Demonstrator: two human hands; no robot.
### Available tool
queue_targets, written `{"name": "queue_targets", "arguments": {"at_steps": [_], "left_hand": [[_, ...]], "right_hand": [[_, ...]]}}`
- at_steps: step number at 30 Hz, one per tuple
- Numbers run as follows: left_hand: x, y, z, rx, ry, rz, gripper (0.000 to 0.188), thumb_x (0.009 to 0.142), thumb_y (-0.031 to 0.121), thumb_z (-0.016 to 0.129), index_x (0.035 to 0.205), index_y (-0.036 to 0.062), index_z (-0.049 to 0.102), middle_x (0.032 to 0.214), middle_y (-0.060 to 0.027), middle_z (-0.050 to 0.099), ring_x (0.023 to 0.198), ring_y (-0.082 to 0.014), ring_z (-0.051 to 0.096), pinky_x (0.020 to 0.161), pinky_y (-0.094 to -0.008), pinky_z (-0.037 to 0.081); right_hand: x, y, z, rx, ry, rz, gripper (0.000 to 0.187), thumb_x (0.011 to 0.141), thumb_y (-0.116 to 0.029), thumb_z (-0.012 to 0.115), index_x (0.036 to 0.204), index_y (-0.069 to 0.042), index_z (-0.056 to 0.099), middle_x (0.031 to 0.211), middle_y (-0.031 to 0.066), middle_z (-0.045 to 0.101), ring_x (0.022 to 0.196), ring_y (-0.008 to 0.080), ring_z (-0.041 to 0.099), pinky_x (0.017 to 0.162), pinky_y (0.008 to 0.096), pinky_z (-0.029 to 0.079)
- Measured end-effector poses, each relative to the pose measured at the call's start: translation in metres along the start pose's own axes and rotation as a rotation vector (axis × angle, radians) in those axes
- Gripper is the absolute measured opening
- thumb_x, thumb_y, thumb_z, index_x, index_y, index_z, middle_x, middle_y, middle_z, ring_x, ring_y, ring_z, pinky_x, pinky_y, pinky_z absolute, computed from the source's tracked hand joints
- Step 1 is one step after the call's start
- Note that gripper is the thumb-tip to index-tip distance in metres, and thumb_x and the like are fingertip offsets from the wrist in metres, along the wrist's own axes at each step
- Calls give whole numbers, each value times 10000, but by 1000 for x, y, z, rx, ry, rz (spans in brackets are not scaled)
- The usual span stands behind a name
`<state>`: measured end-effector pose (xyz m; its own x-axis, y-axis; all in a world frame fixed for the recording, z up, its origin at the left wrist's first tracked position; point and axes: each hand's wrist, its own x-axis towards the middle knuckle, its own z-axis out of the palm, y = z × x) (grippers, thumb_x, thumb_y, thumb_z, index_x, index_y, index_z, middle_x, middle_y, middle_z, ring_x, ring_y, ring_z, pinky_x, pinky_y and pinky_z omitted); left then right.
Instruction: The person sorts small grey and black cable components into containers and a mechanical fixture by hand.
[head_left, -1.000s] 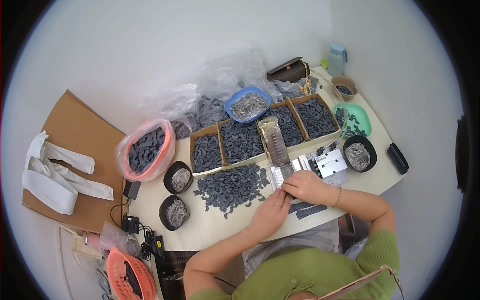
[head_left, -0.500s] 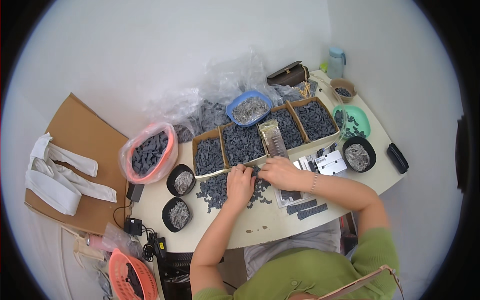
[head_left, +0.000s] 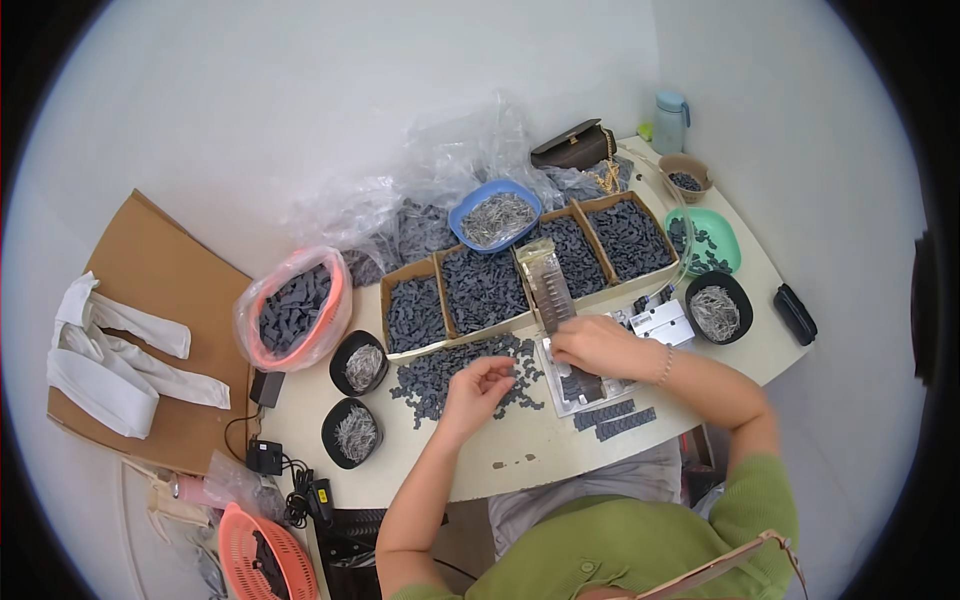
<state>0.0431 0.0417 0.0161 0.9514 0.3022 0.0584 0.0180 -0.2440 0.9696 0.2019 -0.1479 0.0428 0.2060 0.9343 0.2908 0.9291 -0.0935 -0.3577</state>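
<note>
My left hand (head_left: 474, 396) hovers over a loose heap of small dark grey plastic pieces (head_left: 436, 380) on the table. Its thumb and fingers come together in a pinch, and anything between them is too small to make out. Over a metal jig (head_left: 561, 400) my right hand (head_left: 597, 346) bends with its fingertips pressed down and bunched. What those fingers hold is hidden. Dark pieces lie in the jig beneath this hand. Beside the jig's near edge are two assembled dark strips (head_left: 624, 424). A clear-topped long case (head_left: 545, 280) leans just beyond the right hand.
A divided cardboard tray (head_left: 417, 352) of grey pieces spans the back. Black bowls of metal pins stand left (head_left: 344, 456) and right (head_left: 742, 325); a blue bowl (head_left: 466, 238) of pins sits on the tray. A green bowl (head_left: 733, 245) and pink basket (head_left: 341, 310) hold dark pieces.
My right hand has moved from the heap's edge rightward and nearer, over the jig. My left hand has lifted off the heap and drawn slightly nearer, its fingers pinched.
</note>
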Motion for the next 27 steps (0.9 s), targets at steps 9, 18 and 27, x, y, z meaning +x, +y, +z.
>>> {"name": "queue_targets", "arguments": {"at_steps": [9, 18, 27], "left_hand": [[13, 15, 44, 625, 52, 460, 76, 803, 52, 684, 871, 19, 677, 779, -92, 642, 666, -202, 650, 574, -278, 503], [-4, 6, 76, 1195, 27, 555, 222, 856, 249, 623, 984, 76, 676, 491, -37, 569, 397, -194, 571, 371, -328, 434], [-12, 10, 82, 1329, -63, 512, 257, 857, 237, 612, 1021, 45, 660, 525, -31, 586, 455, -198, 595, 406, -316, 461]], "right_hand": [[-46, -21, 12, -231, 154, -224, 233, 765, -174, 638, 910, 7, 611, 866, 80, 564, 827, 244, 570, 690, 347, 487], [-30, 8, -8, 147, 126, -30, 149, 838, -185, 635, 863, -44, 679, 901, 77, 637, 871, 269, 610, 766, 373, 495], [56, 2, 45, -342, -85, -185, 96, 749, -165, 639, 817, -99, 655, 859, 56, 661, 874, 244, 646, 735, 374, 527]]}}
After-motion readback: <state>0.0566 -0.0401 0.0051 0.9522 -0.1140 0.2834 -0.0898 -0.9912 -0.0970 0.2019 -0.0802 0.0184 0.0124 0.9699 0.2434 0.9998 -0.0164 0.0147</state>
